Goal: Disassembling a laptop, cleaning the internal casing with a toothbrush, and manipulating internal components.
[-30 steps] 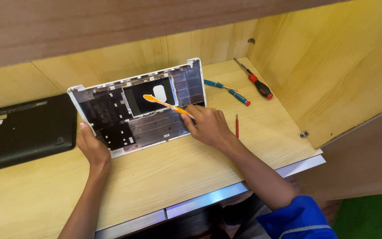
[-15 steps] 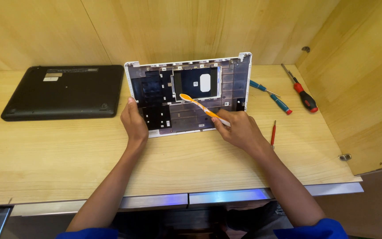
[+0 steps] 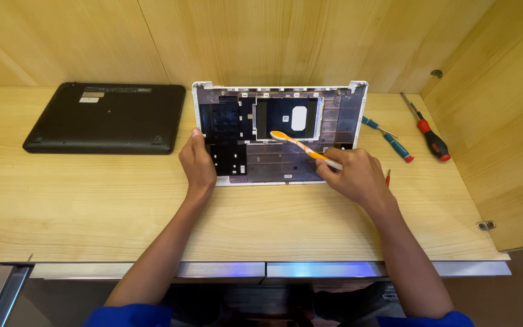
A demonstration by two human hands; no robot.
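Observation:
A white laptop shell [image 3: 341, 115], opened and bare inside, lies on the wooden desk [image 3: 92, 206] with its dark inner panel facing up. My left hand [image 3: 197, 162] presses on the shell's left front edge. My right hand [image 3: 354, 174] grips an orange and white toothbrush [image 3: 302, 148]; its head rests on the inner panel near the middle, just below a white patch.
A shut black laptop [image 3: 105, 117] lies upside down at the left. Two blue-handled screwdrivers [image 3: 388, 138] and a red and black one [image 3: 428, 136] lie to the right of the shell. A red pen-like tool [image 3: 388, 177] peeks out beside my right hand. Wooden walls enclose the back and right.
The view has swung to look straight down on the desk. Both hands keep their hold; the brush head stays over the middle of the inner panel.

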